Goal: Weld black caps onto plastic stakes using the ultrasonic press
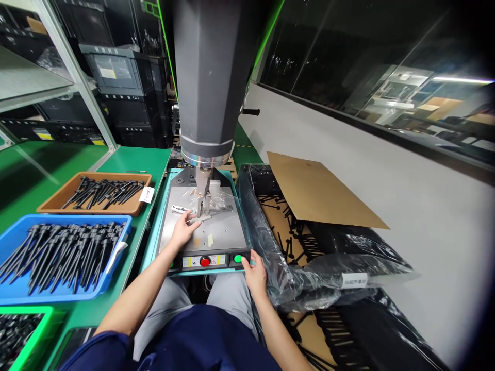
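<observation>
My left hand [183, 230] reaches onto the metal plate of the press machine [224, 239]. Its thumb and fingers close in beside the small fixture [204, 217], just below the metal press tip [202, 193]. Whatever lies between those fingertips is too small to make out. At the front right corner of the machine is my right hand [256, 273], its thumb at the green button [237, 258] and its fingers apart along the side edge. A red button [204, 262] sits in the middle of the front panel.
Left, on the green table, are a brown tray [44, 207] and a blue tray [122, 222] of black stem-like parts, plus a green bin [52, 319]. A plastic-lined box [266, 247] with similar parts stands at right, under a cardboard sheet [320, 190]. The machine's grey column [209, 77] hangs overhead.
</observation>
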Demonstrator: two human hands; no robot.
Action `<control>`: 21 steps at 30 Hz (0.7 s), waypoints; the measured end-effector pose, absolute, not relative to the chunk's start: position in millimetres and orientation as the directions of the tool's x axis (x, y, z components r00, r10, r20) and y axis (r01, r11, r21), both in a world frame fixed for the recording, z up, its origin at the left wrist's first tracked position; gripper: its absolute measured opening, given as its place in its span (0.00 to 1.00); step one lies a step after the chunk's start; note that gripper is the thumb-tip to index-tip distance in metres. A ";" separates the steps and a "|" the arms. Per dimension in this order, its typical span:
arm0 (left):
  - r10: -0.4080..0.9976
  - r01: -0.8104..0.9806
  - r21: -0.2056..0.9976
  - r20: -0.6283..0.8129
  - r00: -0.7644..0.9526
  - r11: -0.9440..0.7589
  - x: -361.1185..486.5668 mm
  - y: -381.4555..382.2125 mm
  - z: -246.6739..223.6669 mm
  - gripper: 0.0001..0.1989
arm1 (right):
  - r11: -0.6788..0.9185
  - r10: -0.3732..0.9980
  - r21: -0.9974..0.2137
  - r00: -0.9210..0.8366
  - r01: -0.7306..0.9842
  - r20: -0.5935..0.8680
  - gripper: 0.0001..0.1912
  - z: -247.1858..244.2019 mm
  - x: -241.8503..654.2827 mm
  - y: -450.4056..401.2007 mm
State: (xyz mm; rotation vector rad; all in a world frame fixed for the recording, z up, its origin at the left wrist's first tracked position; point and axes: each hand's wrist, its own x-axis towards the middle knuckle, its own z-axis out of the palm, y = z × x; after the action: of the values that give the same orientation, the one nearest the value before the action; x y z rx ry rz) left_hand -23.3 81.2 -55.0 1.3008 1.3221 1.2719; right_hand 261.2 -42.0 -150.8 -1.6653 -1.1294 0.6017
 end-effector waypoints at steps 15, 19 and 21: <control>0.967 -0.396 0.888 -0.168 0.194 0.234 16.6 36.7 -4.0 0.24 | -0.018 0.974 -0.995 -0.225 0.094 -0.039 0.11 -79.6 123.7 22.6; 0.976 -0.463 0.863 -0.138 0.166 0.201 15.9 38.2 5.9 0.29 | 0.209 0.975 -0.967 0.042 0.145 0.218 0.19 -61.3 120.1 70.4; 0.976 -0.485 0.851 -0.132 0.173 0.201 14.5 39.6 11.1 0.31 | 0.242 0.959 -0.953 0.107 0.182 0.264 0.24 -55.1 122.7 92.1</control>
State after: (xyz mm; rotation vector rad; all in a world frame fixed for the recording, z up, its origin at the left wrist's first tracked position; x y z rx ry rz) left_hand 14.5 39.6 11.1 0.7629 0.8073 1.1931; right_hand 122.7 92.1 -55.1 -1.1925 -1.3424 0.8394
